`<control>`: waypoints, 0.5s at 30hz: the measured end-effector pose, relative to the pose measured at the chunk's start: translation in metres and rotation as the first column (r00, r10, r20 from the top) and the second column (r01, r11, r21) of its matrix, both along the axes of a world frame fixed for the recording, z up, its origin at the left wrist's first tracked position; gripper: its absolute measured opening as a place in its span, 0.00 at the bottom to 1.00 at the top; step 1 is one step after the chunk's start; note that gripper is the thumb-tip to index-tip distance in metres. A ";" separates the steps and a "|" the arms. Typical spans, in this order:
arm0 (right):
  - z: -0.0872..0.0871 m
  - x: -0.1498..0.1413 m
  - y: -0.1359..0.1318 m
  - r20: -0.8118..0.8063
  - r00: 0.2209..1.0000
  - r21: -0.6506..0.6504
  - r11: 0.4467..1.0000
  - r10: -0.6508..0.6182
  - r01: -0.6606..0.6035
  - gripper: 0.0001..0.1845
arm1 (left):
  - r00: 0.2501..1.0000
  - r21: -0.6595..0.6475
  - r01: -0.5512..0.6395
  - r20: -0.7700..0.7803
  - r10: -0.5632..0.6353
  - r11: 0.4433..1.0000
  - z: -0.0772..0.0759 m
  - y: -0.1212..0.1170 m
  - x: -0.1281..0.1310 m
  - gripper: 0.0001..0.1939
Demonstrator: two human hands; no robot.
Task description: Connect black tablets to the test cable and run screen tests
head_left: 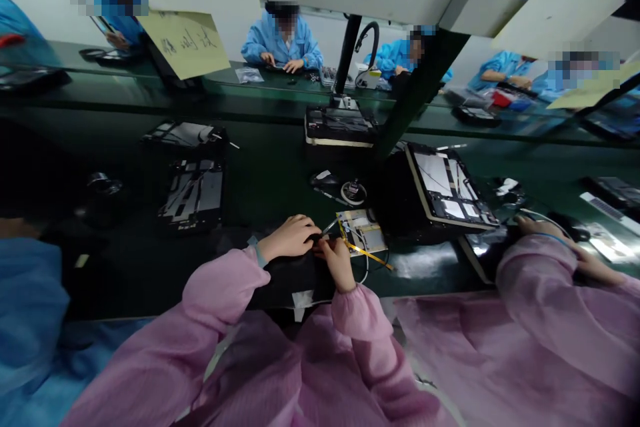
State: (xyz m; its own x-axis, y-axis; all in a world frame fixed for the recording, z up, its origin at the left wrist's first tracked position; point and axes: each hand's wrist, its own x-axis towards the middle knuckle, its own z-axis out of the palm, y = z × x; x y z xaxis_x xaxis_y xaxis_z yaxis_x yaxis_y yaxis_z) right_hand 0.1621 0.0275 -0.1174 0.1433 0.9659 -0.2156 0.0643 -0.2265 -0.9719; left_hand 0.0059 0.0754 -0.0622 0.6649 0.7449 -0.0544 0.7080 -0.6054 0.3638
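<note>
My left hand (290, 237) rests curled on a black flat device (285, 280) at the near edge of the dark green bench, fingers closed around a thin metal tool (330, 225) whose tip points right. My right hand (336, 260) is beside it, fingers pinched at the device's right edge, next to a small circuit board (363, 228) with a yellow flex cable (370, 253) and a white wire. What the right fingers pinch is too small to make out. Both arms wear pink sleeves.
An opened tablet (447, 190) leans on a stand to the right. Two more opened units (193, 190) lie at left, one (340, 127) behind by a black post. A tape roll (354, 193) sits mid-bench. A pink-sleeved neighbour (550, 280) works at right; blue-coated people sit opposite.
</note>
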 end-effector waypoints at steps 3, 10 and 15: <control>0.004 -0.006 -0.002 0.069 0.998 0.003 1.000 -0.013 0.013 0.15 | 0.997 -0.076 0.039 0.066 -0.034 0.996 0.008 0.001 -0.005 0.22; 0.011 -0.002 -0.015 0.137 0.989 0.030 0.998 -0.051 0.047 0.16 | 0.994 -0.131 0.058 0.102 -0.045 0.990 0.016 0.014 -0.007 0.17; 0.008 0.005 -0.025 -0.006 1.000 -0.039 0.999 -0.006 0.006 0.13 | 0.998 -0.168 0.016 0.059 -0.006 0.986 0.013 0.019 -0.007 0.18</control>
